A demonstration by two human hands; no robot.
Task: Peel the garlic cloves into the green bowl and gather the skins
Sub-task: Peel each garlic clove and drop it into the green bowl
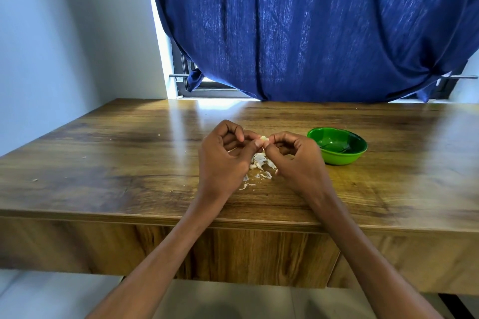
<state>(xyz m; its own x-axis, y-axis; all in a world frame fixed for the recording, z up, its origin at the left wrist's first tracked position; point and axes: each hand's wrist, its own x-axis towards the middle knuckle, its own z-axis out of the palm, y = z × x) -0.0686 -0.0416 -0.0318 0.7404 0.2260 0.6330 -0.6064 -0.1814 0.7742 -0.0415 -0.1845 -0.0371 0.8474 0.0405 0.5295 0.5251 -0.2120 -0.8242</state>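
A small pale garlic clove (263, 138) is held above the wooden table (129, 153), pinched from both sides. My left hand (225, 155) grips its left end with thumb and fingers curled; my right hand (298, 159) pinches its right end. Below the hands lies a loose pile of white garlic skins (260, 163), with a few scraps trailing toward me. The green bowl (337, 146) stands on the table just right of my right hand; I cannot tell what lies in it.
A blue curtain (311, 28) hangs behind the table's far edge over a window. A grey wall (64, 33) closes the left side. Tiny skin flecks (35, 180) dot the left of the table. The table's front edge (155, 219) runs under my forearms.
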